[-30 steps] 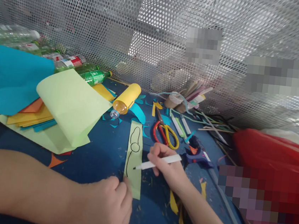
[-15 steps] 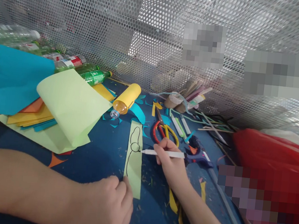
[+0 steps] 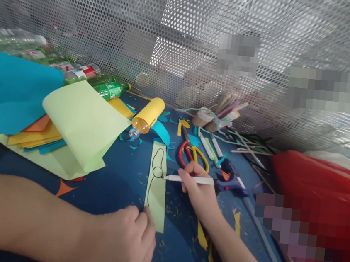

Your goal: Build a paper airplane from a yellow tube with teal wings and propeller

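Observation:
A narrow strip of light green paper point(image 3: 157, 200) lies on the blue table, bearing a black outline: a long loop on top, a small circle below it, and a curved line running down. At its lower left edge, my left hand point(image 3: 129, 238) is closed, with fingers curled and tips pressed onto the paper; the fingertips are mostly hidden. My right hand point(image 3: 198, 187) pinches a white marker point(image 3: 196, 180), whose black tip touches the strip's right side beside the circle. Just behind the right hand lie scissors point(image 3: 194, 151) with red and yellow handles.
A dark blue glue gun point(image 3: 232, 181) lies right of the marker. Left are green paper sheets point(image 3: 85, 121) and a blue sheet point(image 3: 25, 94). Behind are a yellow-wrapped bottle point(image 3: 152, 110), capped markers point(image 3: 207, 148) and a perforated metal screen point(image 3: 111, 24). A red bag point(image 3: 320, 179) sits right.
Almost nothing differs. My right hand and the marker have shifted very slightly left; the left hand stays on the strip.

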### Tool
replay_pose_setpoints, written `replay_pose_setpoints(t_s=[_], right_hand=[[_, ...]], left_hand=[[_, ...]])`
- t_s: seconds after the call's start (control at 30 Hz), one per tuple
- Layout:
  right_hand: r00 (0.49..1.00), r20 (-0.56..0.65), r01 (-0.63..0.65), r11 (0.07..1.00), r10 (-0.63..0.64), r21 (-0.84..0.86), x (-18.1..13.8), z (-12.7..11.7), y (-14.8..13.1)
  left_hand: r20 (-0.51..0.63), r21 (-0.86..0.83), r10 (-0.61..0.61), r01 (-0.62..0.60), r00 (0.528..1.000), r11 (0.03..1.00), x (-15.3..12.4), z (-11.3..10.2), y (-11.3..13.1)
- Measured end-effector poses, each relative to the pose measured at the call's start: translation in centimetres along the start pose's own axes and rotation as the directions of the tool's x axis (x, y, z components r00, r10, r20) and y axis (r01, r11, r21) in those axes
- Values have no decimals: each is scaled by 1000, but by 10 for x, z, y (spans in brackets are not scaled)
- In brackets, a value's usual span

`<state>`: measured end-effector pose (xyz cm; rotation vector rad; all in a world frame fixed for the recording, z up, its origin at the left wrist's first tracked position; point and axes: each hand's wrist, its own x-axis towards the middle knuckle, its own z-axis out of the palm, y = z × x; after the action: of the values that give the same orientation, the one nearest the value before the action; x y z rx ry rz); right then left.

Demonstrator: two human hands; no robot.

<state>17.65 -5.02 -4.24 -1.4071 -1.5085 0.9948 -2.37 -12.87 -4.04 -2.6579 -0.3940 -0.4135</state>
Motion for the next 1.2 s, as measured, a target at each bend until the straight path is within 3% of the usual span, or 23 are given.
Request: replay_pose_setpoints(t_s=[0.4, 0.97, 1.2], right_hand=[[999, 28, -41, 999, 41, 20, 0, -1, 2], [981, 190, -56, 998, 48, 41, -4, -3, -3], [963, 245, -132, 988, 107, 86, -6, 1, -3]], left_hand=[[-17, -2, -12, 12, 1000, 1000, 0, 2, 0], [-9, -6, -10, 10, 1000, 1000, 1, 1, 0], [-5, -12, -12, 12, 1000, 1000, 0, 1, 0]])
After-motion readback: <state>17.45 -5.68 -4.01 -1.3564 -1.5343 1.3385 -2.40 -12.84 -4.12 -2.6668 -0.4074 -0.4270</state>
